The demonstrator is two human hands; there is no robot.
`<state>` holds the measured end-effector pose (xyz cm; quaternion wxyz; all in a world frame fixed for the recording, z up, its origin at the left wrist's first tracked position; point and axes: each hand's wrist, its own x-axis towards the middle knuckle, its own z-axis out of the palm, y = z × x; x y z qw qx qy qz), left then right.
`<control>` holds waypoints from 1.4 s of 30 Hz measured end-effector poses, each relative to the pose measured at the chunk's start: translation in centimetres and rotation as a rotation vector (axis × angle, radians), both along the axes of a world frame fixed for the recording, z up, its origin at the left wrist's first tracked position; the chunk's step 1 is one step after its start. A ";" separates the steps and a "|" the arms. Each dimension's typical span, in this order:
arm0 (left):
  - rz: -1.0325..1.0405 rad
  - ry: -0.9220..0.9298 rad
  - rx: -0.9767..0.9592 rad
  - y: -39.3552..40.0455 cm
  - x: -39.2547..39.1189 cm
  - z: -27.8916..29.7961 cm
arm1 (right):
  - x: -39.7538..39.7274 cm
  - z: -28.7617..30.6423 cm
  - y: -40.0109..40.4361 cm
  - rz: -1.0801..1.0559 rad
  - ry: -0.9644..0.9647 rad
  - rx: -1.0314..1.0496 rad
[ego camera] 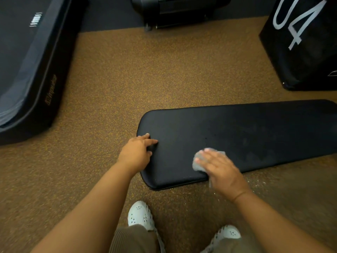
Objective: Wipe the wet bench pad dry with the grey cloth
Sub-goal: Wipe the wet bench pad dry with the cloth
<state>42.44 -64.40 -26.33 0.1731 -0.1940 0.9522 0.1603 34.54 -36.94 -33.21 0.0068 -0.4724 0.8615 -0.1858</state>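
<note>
Speckled brown floor (145, 79) carries the black bench pad (255, 132); grey cloth (200, 159) lies on it.

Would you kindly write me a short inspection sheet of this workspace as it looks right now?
Surface: black bench pad, long and flat, rounded near end; faint dull patches on top, wetness hard to judge.
Job's things: grey cloth, bunched, lying on the pad near its front edge.
Clutter: nothing seen on the pad.
Grips: left hand rests on the pad's rounded end; right hand lies flat, pressing the cloth down.
Cables: nothing seen.
Surroundings: speckled brown floor; black box marked 04 beyond the pad; black padded equipment to the left; white shoes below.
</note>
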 end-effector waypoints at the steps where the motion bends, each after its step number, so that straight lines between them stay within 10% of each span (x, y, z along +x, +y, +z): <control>1: -0.024 -0.022 -0.035 0.0 0.0 0.0 | 0.1 0.2 0.0 -0.117 -0.017 0.005; 5: -0.040 -0.092 -0.094 -0.2 -0.3 0.4 | 5.0 -0.1 -4.8 -0.194 -0.054 -0.089; 12: 0.004 -0.142 -0.115 -0.4 -1.1 0.8 | 10.1 0.1 -12.0 0.508 0.175 0.179; 22: 0.015 -0.157 -0.174 0.2 -1.1 0.8 | -2.9 0.4 3.1 0.862 0.486 0.356; 31: 0.040 -0.165 -0.176 1.4 -1.6 0.9 | -8.8 3.9 14.0 0.359 0.243 0.319; 37: 0.282 0.121 0.110 2.4 -1.2 -0.1 | -4.4 4.2 2.4 -0.235 0.004 -0.285; 42: 0.311 0.284 0.140 3.1 -1.3 0.1 | 2.6 1.2 -9.2 -0.184 -0.143 0.046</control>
